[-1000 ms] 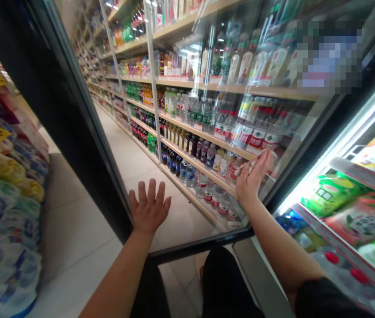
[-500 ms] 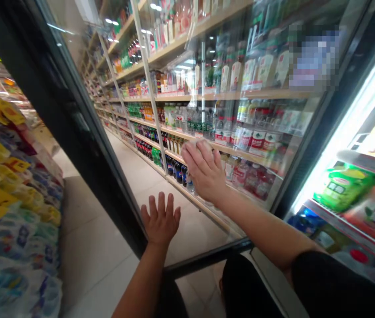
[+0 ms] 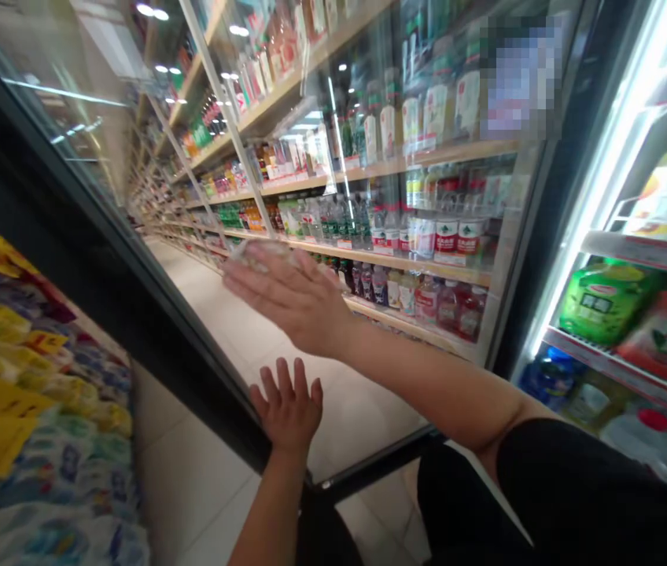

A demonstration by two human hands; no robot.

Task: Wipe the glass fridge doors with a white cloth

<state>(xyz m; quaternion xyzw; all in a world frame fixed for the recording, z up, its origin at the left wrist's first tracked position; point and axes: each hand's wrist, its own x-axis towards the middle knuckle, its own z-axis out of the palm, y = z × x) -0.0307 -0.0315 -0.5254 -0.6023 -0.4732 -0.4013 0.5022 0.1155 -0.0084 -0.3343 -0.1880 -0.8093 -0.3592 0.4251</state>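
A glass door with a black frame stands open in front of me. My right hand lies against the glass with its fingers together, pointing up and to the left. Under those fingers shows the edge of a pale crumpled cloth, mostly hidden by the hand and slightly blurred. Lower down, near the door's left frame, my left hand rests palm-first on the glass. Its fingers are spread and it holds nothing.
A lit cooler on the right holds a green pouch and bottles. Through the glass appear shelves of drinks. Wrapped packs are stacked at the left, with a yellow sign. My legs are close below the door.
My right hand has slid left across the glass with the cloth and now points more to the left. My left hand stays near the door's left frame. The view has shifted slightly.
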